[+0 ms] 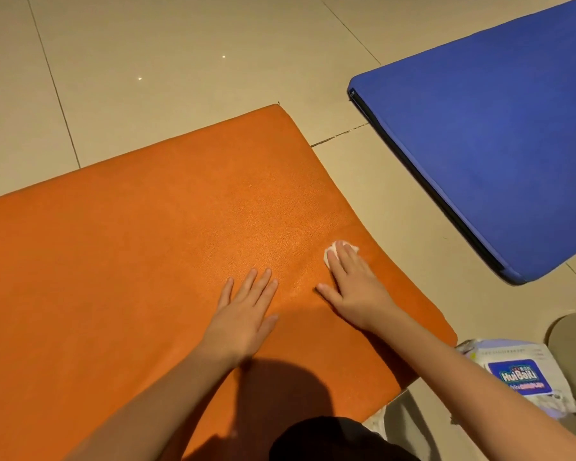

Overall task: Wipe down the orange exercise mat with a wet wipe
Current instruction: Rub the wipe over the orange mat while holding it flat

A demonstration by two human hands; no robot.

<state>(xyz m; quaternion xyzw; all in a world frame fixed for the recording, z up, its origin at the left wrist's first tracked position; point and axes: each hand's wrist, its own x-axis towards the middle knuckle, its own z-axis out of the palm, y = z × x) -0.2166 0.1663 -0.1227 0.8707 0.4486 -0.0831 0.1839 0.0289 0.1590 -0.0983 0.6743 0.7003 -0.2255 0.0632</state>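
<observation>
The right hand [350,287], fingers straight, pressed a crumpled white wet wipe [330,256] to the flat orange exercise mat [147,244], left hand [243,314] flat alongside; overlapping strokes would suit.

Pale beige floor [180,61] of large tiles, dark grout lines between. Carries an orange mat [147,261] flat across left and middle, and, apart to the right, a thicker blue mat [496,144] with a dark side edge. Holds a white pack of wipes [519,377], blue-labelled, just beside the orange mat's near right corner.
</observation>
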